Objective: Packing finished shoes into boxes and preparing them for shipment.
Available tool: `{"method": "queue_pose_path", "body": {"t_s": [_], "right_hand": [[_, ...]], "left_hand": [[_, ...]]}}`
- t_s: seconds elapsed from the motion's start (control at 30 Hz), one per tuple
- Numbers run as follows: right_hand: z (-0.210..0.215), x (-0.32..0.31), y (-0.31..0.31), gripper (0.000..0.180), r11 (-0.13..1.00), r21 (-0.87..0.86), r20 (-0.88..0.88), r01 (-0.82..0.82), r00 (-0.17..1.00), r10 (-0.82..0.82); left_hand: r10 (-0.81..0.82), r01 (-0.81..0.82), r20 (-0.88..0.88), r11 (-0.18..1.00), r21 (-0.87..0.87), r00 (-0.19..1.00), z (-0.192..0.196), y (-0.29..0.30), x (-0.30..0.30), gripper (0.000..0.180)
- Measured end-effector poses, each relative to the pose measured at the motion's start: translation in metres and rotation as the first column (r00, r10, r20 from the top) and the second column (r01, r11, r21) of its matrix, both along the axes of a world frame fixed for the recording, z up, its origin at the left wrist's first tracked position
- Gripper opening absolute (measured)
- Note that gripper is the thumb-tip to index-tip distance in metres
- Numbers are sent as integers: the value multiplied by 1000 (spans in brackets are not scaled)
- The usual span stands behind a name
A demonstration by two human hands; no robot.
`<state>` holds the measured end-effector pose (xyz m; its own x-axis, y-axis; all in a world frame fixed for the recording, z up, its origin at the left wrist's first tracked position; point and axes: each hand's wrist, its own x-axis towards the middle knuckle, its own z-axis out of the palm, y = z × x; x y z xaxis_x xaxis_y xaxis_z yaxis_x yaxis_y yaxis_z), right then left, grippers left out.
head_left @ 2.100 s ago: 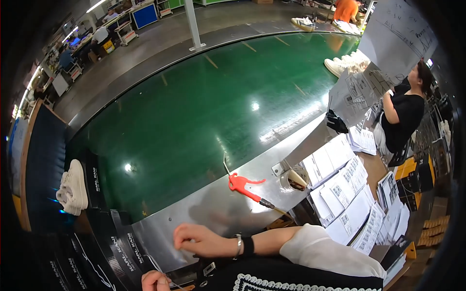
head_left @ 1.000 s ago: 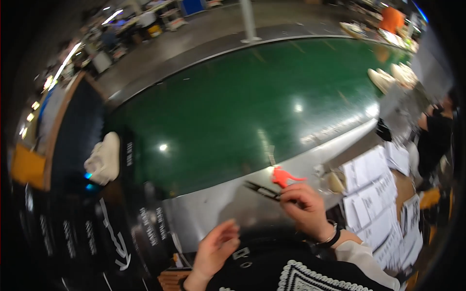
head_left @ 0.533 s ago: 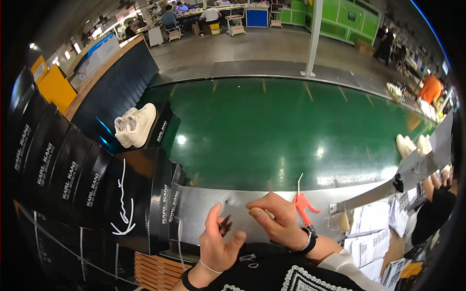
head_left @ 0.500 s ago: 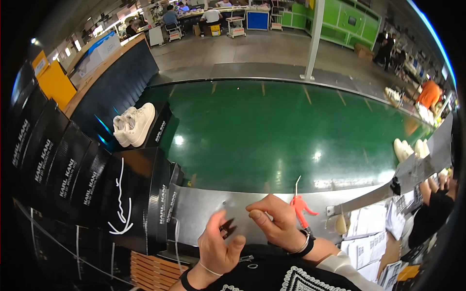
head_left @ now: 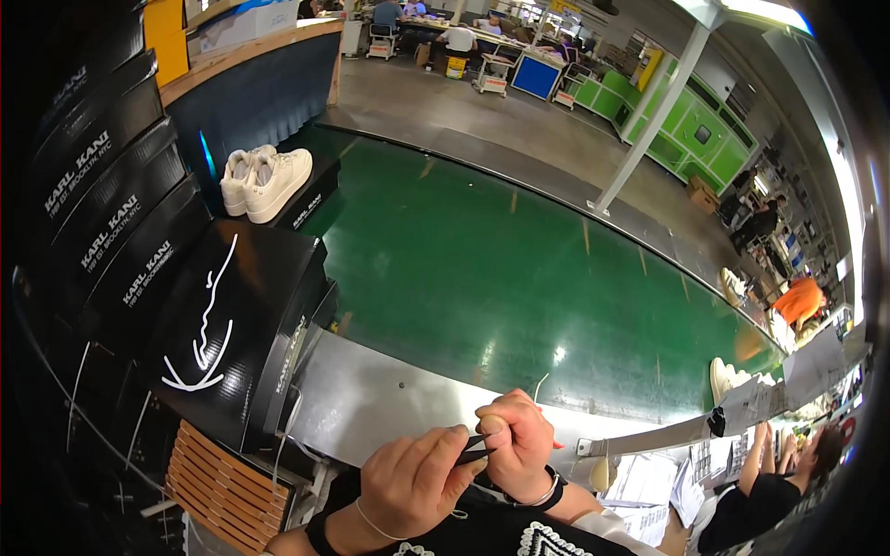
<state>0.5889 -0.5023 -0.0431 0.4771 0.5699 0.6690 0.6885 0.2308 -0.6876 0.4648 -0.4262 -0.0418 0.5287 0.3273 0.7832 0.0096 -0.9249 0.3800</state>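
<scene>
Both hands meet at near edge of table (head_left: 389,408). Left hand (head_left: 413,477) and right hand (head_left: 514,440) fingers clamped on small dark strip (head_left: 475,452). Risk: thin pinch, it slips loose.

A wide green conveyor belt (head_left: 519,269) runs from upper left to lower right, edged on the near side by a bare grey metal ledge (head_left: 389,408). A black shoe box (head_left: 311,190) sits at the belt's left end with a pair of white sneakers (head_left: 260,178) on top. More white shoes (head_left: 728,380) lie on the belt far right. A larger black box (head_left: 227,334) rests beside the ledge.
</scene>
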Motion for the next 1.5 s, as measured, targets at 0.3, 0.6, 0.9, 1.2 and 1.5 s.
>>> {"method": "queue_pose_path", "body": {"t_s": [0.3, 0.6, 0.9, 1.2, 1.5], "right_hand": [[-1, -4, 5, 9, 999, -37, 10, -37, 999, 37], [-2, -2, 5, 10, 997, -51, -25, -64, 998, 62], [-4, -1, 8, 9, 996, -45, -67, -78, 995, 75], [-6, 1, 7, 9, 997, -47, -70, -62, 996, 59], [-7, 0, 5, 9, 996, -53, -85, -66, 995, 62]], "left_hand": [[70, -70, 20, 997, 12, 997, 0, 4, -6, 31], [21, -20, 28, 999, -27, 999, 2, 7, -1, 31], [5, -4, 8, 997, -80, 1000, 3, 8, -1, 30], [-19, 17, -10, 995, -98, 1000, 7, 9, 3, 29], [-34, 37, 20, 990, -139, 999, 5, 8, 5, 28]]}}
